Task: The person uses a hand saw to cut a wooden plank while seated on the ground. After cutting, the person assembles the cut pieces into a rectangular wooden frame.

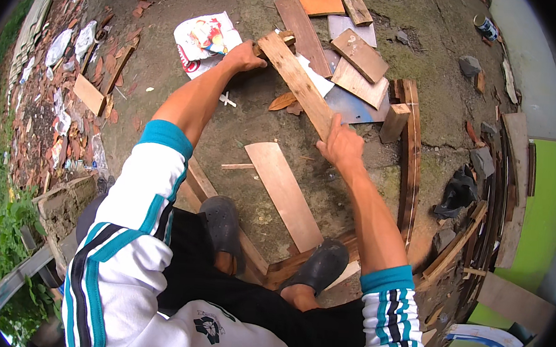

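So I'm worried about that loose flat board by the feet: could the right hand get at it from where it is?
Probably yes. The right hand grips the long plank, and the flat board lies just below it on open ground, uncovered, though the hand must let go first.

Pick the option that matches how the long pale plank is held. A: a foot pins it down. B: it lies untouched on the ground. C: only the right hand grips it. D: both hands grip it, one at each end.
D: the left hand grips the far end of the long pale plank and the right hand grips its near end; both shoes are well short of it.
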Motion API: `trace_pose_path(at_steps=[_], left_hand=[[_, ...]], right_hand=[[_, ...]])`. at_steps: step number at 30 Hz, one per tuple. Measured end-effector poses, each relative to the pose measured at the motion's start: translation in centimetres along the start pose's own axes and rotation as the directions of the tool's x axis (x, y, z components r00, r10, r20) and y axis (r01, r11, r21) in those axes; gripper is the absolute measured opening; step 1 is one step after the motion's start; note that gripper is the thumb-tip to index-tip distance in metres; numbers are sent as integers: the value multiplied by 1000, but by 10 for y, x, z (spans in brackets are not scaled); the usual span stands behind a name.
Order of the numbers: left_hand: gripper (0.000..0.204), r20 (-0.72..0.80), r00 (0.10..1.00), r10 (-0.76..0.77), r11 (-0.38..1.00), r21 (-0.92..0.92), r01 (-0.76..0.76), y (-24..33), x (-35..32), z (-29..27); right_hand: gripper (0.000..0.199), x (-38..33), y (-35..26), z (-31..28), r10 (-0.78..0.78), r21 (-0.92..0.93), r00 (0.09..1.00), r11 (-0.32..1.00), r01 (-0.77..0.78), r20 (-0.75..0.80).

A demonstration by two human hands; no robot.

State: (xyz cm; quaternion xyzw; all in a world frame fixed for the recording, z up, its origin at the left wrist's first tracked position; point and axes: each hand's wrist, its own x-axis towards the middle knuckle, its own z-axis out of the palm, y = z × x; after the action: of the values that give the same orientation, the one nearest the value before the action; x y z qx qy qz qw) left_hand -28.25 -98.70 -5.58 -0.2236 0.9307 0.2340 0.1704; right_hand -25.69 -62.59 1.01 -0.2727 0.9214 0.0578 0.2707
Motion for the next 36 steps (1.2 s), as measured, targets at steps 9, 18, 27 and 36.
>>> trace_pose_path(at_steps=[9, 18, 27, 36], left_hand=[[71, -19, 999, 35, 999, -37, -36, 6, 13, 15], [72, -152, 986, -66, 995, 67, 76, 9, 11, 27], [67, -132, 990, -46, 996, 73, 56, 18, 3, 20], [69, -172, 983, -64, 993, 85, 79, 32, -11, 19]], right_hand=[[79, -55, 8, 38, 258, 249, 936, 948, -197, -240], [66, -56, 18, 43, 197, 369, 953, 924, -102, -231], [67, -68, 24, 47, 198, 393, 933, 917, -68, -300], [68, -64, 23, 56, 239, 377, 915, 920, -107, -325]])
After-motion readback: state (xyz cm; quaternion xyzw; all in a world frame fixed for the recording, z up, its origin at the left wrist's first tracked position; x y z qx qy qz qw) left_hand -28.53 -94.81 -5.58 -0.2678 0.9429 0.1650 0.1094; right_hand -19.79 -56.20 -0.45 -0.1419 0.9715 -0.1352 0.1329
